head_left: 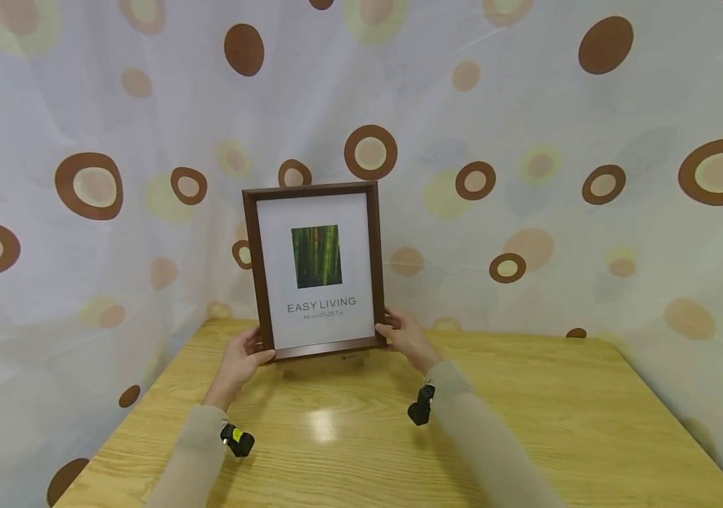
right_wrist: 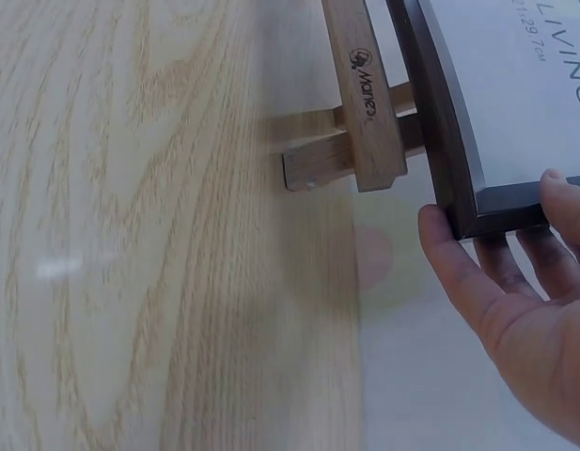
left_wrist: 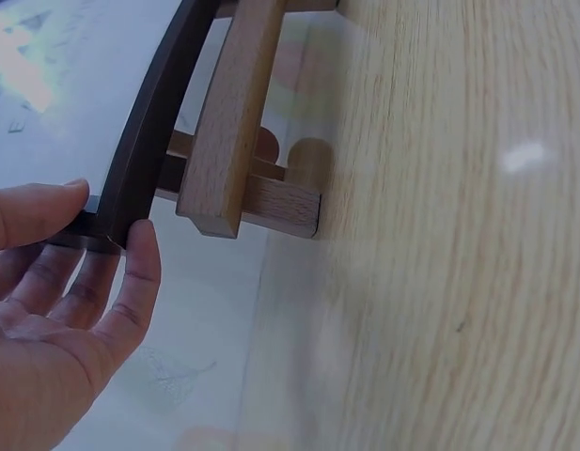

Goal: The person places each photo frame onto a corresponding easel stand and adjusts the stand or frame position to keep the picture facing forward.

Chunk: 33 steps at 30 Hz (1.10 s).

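A dark brown picture frame (head_left: 318,346) stands nearly upright, leaning back slightly, with a green bamboo picture and the words EASY LIVING showing. My left hand (head_left: 238,361) grips its lower left corner, thumb on the front and fingers behind and under. At the lower right corner my right hand (head_left: 407,340) holds it the same way, its thumb (right_wrist: 564,202) on the front edge. Close under the frame's bottom edge is a small wooden easel (left_wrist: 235,122), its ledge bar printed with a brand name in the right wrist view. The frame hides most of the easel in the head view.
The easel stands towards the back of a light wooden table (head_left: 336,451). A white curtain (head_left: 526,92) with brown and yellow dots hangs behind and at both sides. Black wrist cameras (head_left: 421,406) sit on both sleeves.
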Each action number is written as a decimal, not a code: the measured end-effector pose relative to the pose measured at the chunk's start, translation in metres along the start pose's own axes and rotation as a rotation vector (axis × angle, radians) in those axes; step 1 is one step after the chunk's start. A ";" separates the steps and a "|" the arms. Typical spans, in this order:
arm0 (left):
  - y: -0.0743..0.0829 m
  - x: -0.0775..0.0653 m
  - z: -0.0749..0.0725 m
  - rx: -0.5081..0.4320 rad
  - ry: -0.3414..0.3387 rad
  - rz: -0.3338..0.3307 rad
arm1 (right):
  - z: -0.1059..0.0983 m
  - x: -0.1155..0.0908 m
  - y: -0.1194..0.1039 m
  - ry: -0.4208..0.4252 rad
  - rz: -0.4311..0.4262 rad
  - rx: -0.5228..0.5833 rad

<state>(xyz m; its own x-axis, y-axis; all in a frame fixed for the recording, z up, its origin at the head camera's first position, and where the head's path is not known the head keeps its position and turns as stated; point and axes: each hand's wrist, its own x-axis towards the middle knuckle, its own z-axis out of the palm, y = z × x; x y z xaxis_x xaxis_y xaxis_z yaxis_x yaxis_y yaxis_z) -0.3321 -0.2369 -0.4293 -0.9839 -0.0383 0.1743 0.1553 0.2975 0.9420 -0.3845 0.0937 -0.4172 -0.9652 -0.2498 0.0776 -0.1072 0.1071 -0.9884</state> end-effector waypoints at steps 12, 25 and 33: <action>-0.012 0.001 -0.004 -0.020 0.001 0.029 | 0.016 0.006 0.011 0.124 0.007 -0.031; -0.018 0.009 -0.005 -0.044 -0.054 -0.022 | 0.019 0.007 0.021 0.155 0.022 0.003; -0.021 0.009 -0.002 -0.111 -0.116 -0.067 | 0.023 0.007 0.024 0.075 0.060 0.031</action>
<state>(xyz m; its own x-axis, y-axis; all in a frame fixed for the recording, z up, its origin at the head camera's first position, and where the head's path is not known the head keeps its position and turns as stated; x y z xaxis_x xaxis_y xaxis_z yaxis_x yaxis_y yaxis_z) -0.3437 -0.2454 -0.4469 -0.9950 0.0580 0.0816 0.0913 0.1905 0.9774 -0.3883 0.0728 -0.4435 -0.9849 -0.1713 0.0267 -0.0426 0.0898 -0.9950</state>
